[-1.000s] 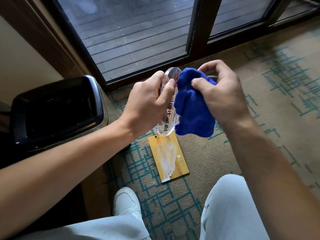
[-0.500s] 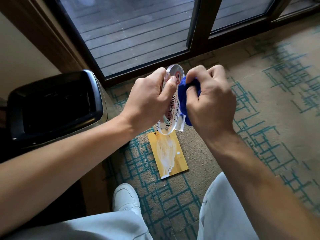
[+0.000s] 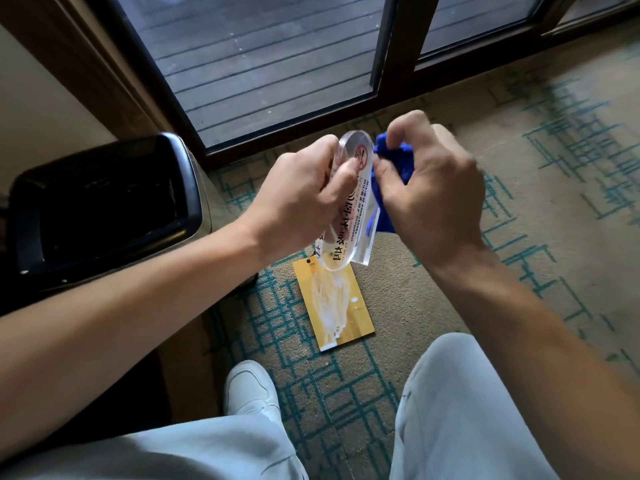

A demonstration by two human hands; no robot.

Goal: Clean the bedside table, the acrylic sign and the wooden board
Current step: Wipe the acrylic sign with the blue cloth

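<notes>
Two knees in pale trousers [image 3: 460,420] fill the near edge of the view, with a white shoe [image 3: 251,388] planted between them on the patterned carpet [image 3: 433,299]. Just beyond the shoe, a yellow wooden board [image 3: 334,303] lies flat on the carpet, its face marked with a whitish smear and a few droplets. Above the board, both hands meet in mid-air. The left hand [image 3: 298,202] grips the clear sign [image 3: 349,216], fingers curled round its far edge and thumb pressed on the printed face; the sign is tilted, rounded ends up and down, with a red prohibition symbol near the top and dark lettering along its length. The right hand [image 3: 436,199] holds a bunched blue cloth [image 3: 393,168], fingers closed round it, the cloth touching the sign's right side. To the left, a black-rimmed bin [image 3: 104,202] stands by the wall. Farthest off, a dark-framed glass door [image 3: 277,64] shows grey decking outside. The bedside bench cannot be identified with certainty in this view.
</notes>
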